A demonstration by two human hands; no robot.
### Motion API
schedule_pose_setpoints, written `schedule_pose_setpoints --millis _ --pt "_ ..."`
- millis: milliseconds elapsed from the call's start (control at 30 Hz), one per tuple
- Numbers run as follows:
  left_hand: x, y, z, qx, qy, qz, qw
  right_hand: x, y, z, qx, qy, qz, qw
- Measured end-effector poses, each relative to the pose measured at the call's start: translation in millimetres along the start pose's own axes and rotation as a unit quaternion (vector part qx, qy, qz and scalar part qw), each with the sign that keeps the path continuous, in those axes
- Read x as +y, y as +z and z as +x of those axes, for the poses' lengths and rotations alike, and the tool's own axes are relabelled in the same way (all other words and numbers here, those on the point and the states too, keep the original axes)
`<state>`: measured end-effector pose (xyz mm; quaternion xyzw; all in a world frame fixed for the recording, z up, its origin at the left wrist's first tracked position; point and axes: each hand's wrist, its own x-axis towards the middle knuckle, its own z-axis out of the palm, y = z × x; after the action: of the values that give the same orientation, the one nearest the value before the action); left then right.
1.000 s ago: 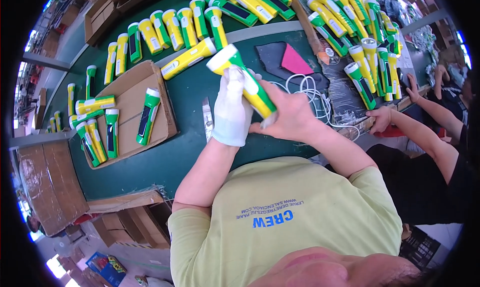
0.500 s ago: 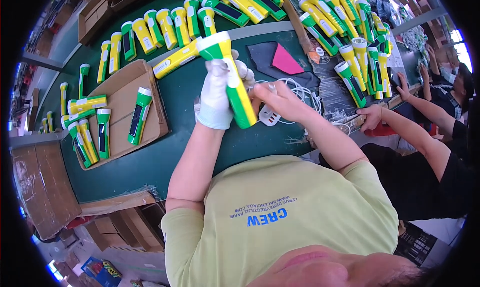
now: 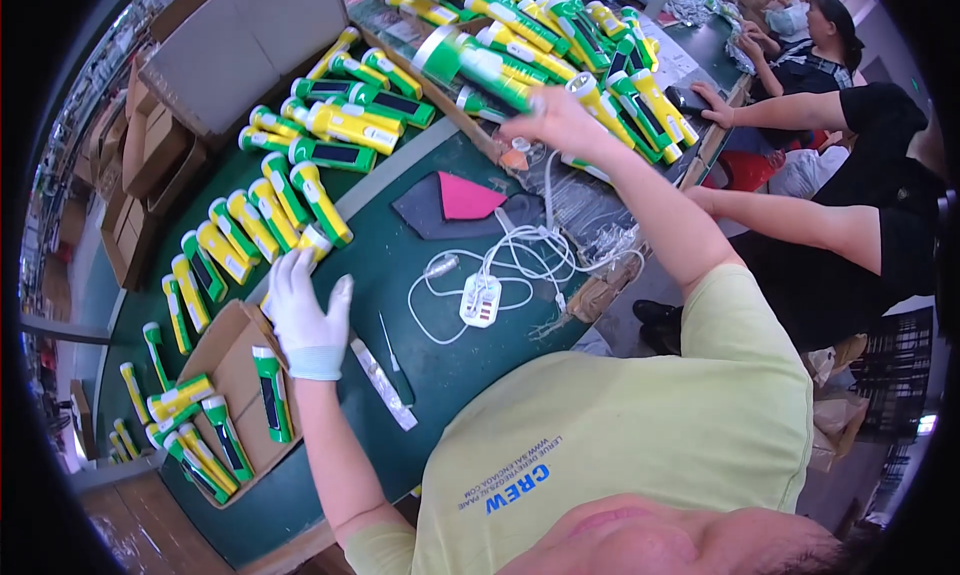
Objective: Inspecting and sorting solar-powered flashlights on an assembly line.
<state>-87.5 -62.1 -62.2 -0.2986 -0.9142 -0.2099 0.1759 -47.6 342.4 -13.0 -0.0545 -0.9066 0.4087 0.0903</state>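
A worker's bare right hand (image 3: 562,120) is reaching far across the green table (image 3: 400,265), its grip closing around the body of a green-and-yellow flashlight (image 3: 470,63) that is blurring at the far side, lens end pointing left, above a row of matching flashlights (image 3: 610,70). The gloved left hand (image 3: 303,310) is hovering near the table's near side, fingers spread wide and gripping nothing, with the lens end of another flashlight (image 3: 316,241) lying just beyond its fingertips. A shallow cardboard tray (image 3: 225,350) holding several flashlights is sitting just left of that hand. Between the two hands, a white power strip (image 3: 480,300) with tangled white cord and a pink cloth (image 3: 465,197) are lying on the table. Another person's arms (image 3: 790,225) are working at right.
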Motion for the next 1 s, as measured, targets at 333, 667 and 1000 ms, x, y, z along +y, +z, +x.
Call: schedule_pose_setpoints --millis 333,667,1000 --pt "-70.9 22.7 21.7 -0.263 -0.191 0.251 0.912 65.0 -98.0 84.6 0.249 0.152 -0.362 0.886" --pt "50.6 -22.6 -9.8 -0.215 -0.254 -0.61 0.719 -13.3 15.8 -47.0 0.164 -0.072 0.207 0.962" --pt "127.0 19.9 -47.0 -0.256 -0.318 -0.797 0.445 -59.6 98.2 -46.2 -0.099 0.001 0.29 0.952"
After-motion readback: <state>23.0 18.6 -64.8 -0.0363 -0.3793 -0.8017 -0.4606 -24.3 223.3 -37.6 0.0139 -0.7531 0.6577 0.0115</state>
